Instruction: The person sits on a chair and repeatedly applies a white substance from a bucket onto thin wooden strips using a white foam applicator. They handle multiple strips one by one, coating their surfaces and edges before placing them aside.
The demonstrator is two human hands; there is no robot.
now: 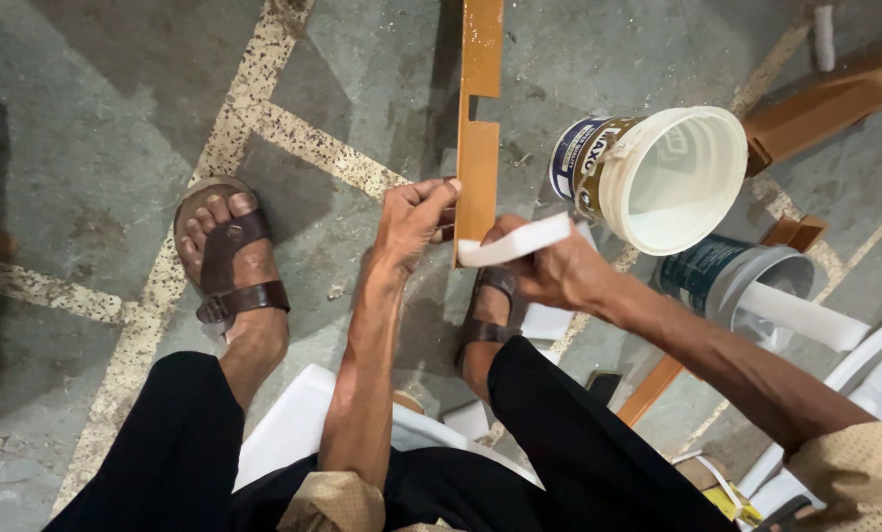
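The left hand pinches the near end of a stiff, light notched orange strip above the floor, while the right hand fingers clamp limp white tape against its edge.

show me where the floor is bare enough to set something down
Bare floor lies left of the notched orange strip, above the sandalled foot. Right of the strip is crowded: white bucket, second tub, wood pieces. Both hands occupy the middle.
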